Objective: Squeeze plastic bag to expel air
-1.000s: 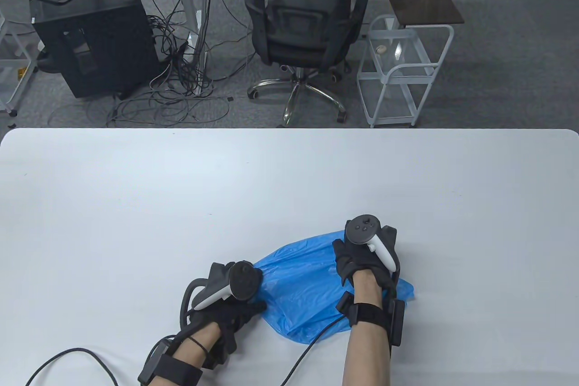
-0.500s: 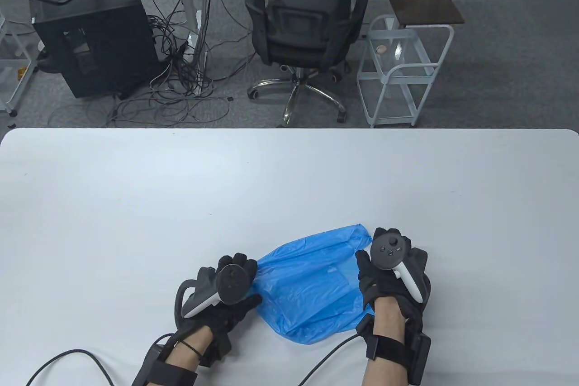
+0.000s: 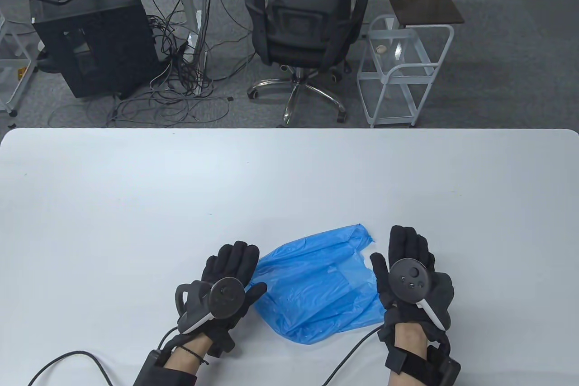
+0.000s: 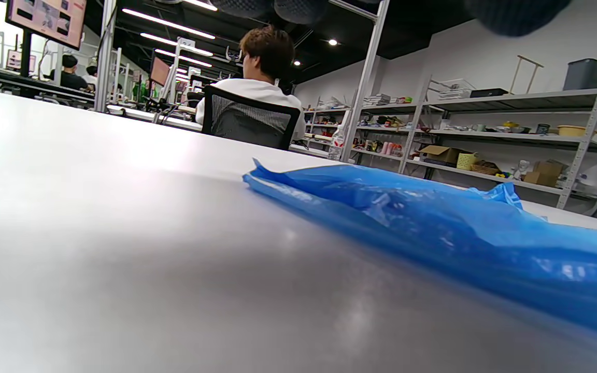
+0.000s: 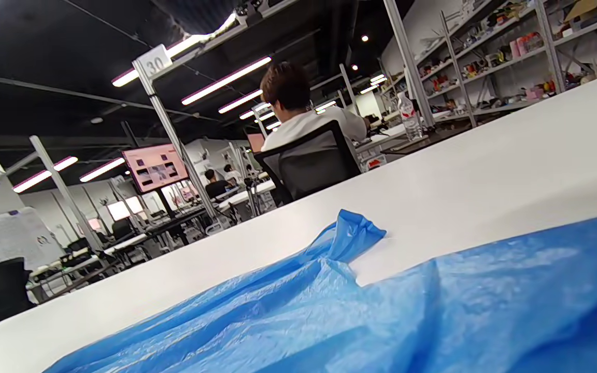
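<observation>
Both gloved hands sit flat on the white table, one on each side of the crumpled blue plastic bag. Left hand has its fingers stretched out and lying close together, palm down, with the thumb poking out toward the bag's left edge, touching it or just about, hard to call from the table view. Right hand looks the same deal: fingers straight and together, thumb angled toward the bag's right edge, right beside the plastic. Neither one is gripping or pinching anything. The bag lies near the front edge of the table, between the two hands, looking pretty flat and wrinkly, with one twisted corner sticking up toward the far side. Left wrist view shows it as a low blue ridge on the tabletop; right wrist view shows the wrinkled film filling the bottom of the frame. Black cables trail off both wrists toward the front edge.
</observation>
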A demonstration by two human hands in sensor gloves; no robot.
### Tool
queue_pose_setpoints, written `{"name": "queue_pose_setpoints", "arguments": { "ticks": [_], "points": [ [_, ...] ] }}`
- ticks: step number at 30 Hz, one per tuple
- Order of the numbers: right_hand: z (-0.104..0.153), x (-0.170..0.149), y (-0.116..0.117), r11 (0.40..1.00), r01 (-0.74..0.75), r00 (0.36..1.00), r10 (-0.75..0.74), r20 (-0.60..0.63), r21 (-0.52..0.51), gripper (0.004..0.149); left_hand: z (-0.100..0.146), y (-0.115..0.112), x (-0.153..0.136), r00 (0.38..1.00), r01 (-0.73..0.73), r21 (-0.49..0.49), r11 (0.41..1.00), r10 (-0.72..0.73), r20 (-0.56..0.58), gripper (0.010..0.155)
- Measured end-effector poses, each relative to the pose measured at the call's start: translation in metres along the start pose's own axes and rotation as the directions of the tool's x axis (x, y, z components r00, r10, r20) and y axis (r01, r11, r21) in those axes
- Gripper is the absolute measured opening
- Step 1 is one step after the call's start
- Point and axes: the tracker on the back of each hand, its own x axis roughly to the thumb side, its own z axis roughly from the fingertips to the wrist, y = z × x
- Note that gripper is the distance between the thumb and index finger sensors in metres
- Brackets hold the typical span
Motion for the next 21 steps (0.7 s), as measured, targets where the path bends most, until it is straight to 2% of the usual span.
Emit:
{"name": "queue_pose_setpoints", "arguments": {
  "ticks": [9, 12, 16, 21],
  "points": [
    [-0.008, -0.019, 0.016, 0.998, 0.061, 0.996, -0.062, 0.061, 0.028, 0.068, -0.005, 0.001, 0.005, 1.000, 0.015, -0.008, 1.000, -0.015, 0.001, 0.078],
    [-0.011, -0.020, 0.023, 0.998, 0.036, 0.994, -0.040, 0.099, 0.044, 0.068, -0.009, 0.010, 0.000, 0.998, 0.049, 0.019, 0.999, -0.049, -0.028, 0.079],
    [-0.015, -0.020, 0.028, 0.999, 0.000, 0.990, -0.007, 0.141, 0.046, 0.069, -0.017, 0.028, -0.002, 0.995, 0.026, 0.032, 0.999, -0.022, -0.102, 0.079],
    [-0.012, -0.028, 0.032, 1.000, -0.017, 0.981, 0.020, 0.193, -0.020, 0.070, -0.021, 0.044, 0.001, 0.988, 0.066, 0.068, 0.995, -0.056, -0.142, 0.080]
  ]
}}
